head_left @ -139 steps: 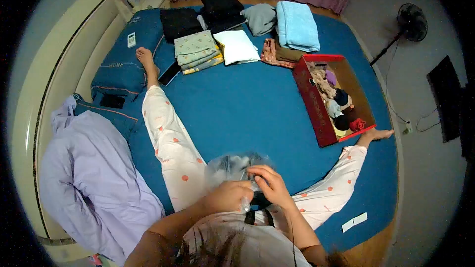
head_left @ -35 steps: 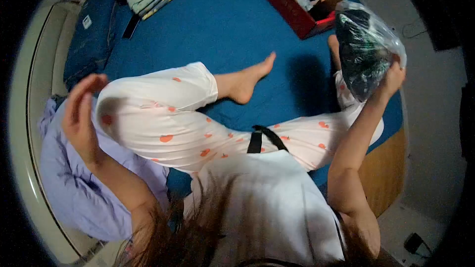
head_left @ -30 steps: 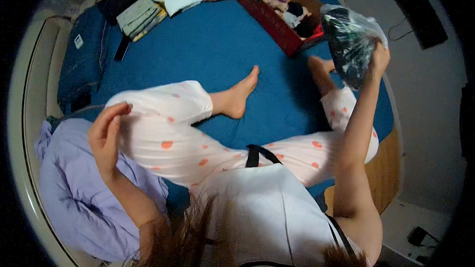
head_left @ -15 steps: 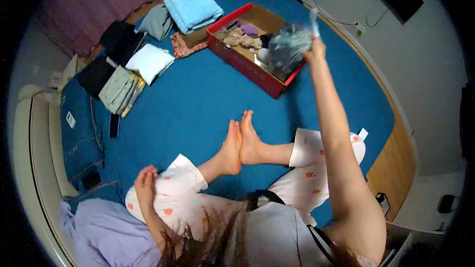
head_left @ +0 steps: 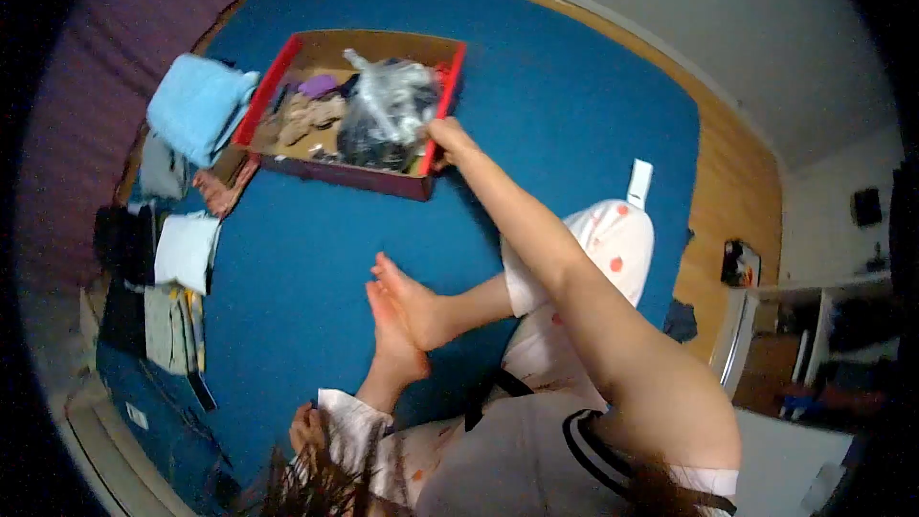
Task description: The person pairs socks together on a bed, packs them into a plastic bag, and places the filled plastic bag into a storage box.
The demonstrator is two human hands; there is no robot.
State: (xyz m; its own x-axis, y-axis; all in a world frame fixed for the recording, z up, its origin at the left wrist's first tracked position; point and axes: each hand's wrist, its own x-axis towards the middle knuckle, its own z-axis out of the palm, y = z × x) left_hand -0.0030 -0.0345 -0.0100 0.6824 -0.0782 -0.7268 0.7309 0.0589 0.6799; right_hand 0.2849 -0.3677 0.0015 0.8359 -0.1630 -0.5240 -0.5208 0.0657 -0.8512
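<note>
My right hand is at the near right corner of a red-rimmed cardboard box, its fingers closed round the rim. Inside the box, a clear plastic bag with dark contents lies against the right side. Left of it are a bunched beige cloth and a purple item. My left hand rests by my left knee, holding nothing, its fingers loosely apart and partly covered by hair.
A folded light blue towel lies left of the box. Nearer are a white folded item, green patterned folded cloth and a phone. My bare feet are on the blue mat. A shelf unit stands at right.
My right hand has let go of the plastic bag, which now lies in the box, and has moved to the box's rim. The view has turned right.
</note>
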